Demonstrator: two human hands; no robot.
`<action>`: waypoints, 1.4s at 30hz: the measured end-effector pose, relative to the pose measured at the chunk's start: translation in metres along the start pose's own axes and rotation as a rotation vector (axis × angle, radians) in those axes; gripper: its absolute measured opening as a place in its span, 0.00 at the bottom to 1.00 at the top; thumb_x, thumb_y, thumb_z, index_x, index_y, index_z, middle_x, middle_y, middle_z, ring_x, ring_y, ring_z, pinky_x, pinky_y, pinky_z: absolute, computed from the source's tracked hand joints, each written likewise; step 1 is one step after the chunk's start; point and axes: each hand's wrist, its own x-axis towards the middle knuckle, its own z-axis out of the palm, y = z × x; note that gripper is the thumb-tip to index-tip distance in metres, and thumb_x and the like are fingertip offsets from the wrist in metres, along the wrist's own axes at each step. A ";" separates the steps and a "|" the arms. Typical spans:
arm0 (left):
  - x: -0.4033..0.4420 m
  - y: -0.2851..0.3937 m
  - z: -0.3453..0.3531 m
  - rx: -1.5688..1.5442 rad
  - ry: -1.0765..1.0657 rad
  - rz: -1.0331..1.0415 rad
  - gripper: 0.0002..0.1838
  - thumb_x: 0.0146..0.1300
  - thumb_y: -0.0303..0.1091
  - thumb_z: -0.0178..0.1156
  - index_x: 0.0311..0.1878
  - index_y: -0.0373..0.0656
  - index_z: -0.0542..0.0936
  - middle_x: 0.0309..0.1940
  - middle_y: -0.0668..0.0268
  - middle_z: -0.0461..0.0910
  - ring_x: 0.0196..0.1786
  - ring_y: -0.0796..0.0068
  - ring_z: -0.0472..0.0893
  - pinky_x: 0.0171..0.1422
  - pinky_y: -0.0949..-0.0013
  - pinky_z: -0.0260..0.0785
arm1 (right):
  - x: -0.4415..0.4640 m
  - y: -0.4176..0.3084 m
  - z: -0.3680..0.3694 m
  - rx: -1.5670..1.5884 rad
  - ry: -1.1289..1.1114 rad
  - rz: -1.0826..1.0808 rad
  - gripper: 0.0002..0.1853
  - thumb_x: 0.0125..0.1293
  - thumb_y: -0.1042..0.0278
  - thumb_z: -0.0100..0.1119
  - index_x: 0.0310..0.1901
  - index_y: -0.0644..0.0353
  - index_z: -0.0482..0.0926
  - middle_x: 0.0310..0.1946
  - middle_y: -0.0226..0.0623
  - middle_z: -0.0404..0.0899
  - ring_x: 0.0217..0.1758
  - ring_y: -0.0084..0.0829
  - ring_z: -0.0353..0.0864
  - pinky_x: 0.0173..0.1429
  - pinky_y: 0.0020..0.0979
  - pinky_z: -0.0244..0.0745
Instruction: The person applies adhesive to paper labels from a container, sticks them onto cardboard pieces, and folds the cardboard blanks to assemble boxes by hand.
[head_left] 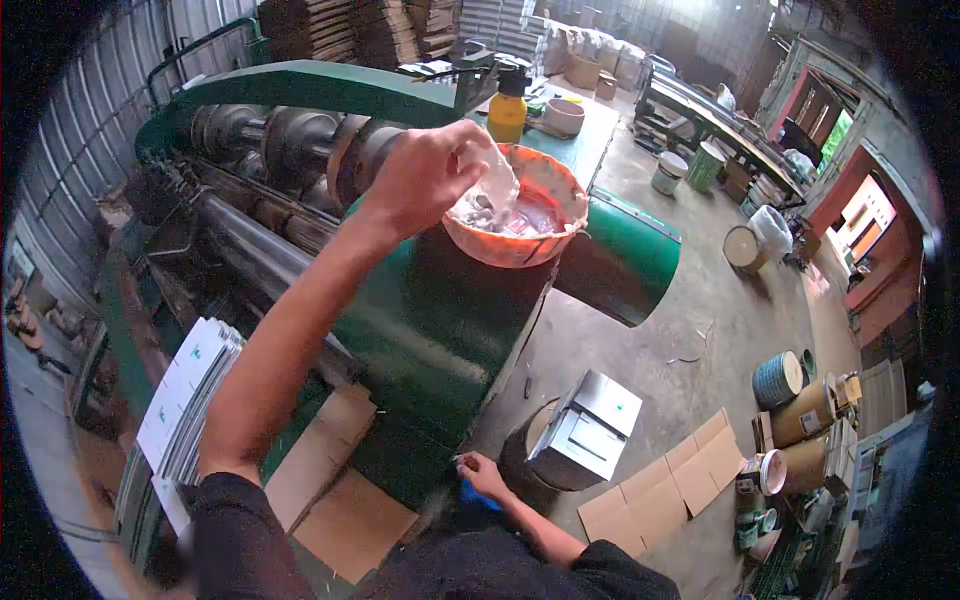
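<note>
Whitish piece [501, 188] is pinched in left fingers [468, 134] at the orange bowl [508, 251] — right fingers [474, 463] curled, hold unclear.

Orange bowl [510, 252] pt. hidden behind L hand [428, 175].

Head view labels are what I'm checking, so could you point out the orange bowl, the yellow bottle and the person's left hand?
Orange bowl [508, 252]: head view, on its outer front wall.
Yellow bottle [507, 119]: head view, on its body.
Left hand [428, 170]: head view, on the back of the hand.
</note>
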 end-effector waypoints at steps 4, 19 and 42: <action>-0.008 0.003 0.006 -0.035 0.060 -0.031 0.09 0.60 0.31 0.68 0.41 0.37 0.83 0.27 0.62 0.83 0.29 0.76 0.79 0.37 0.69 0.73 | 0.005 -0.005 0.003 0.007 0.017 -0.009 0.14 0.65 0.65 0.65 0.49 0.62 0.81 0.36 0.36 0.85 0.41 0.23 0.83 0.49 0.30 0.78; -0.030 -0.005 -0.007 -0.328 0.106 -0.209 0.13 0.57 0.31 0.73 0.45 0.41 0.85 0.35 0.71 0.84 0.33 0.87 0.75 0.37 0.79 0.68 | 0.003 0.010 0.012 -0.030 -0.054 0.017 0.15 0.65 0.67 0.65 0.52 0.62 0.81 0.40 0.36 0.85 0.42 0.24 0.83 0.49 0.30 0.78; -0.602 0.105 -0.140 0.759 0.786 -0.470 0.22 0.48 0.09 0.67 0.46 0.40 0.82 0.47 0.61 0.78 0.55 0.70 0.77 0.61 0.66 0.70 | 0.063 -0.109 0.293 -0.318 -0.884 -0.784 0.20 0.61 0.62 0.70 0.52 0.60 0.77 0.45 0.41 0.79 0.50 0.38 0.79 0.57 0.37 0.74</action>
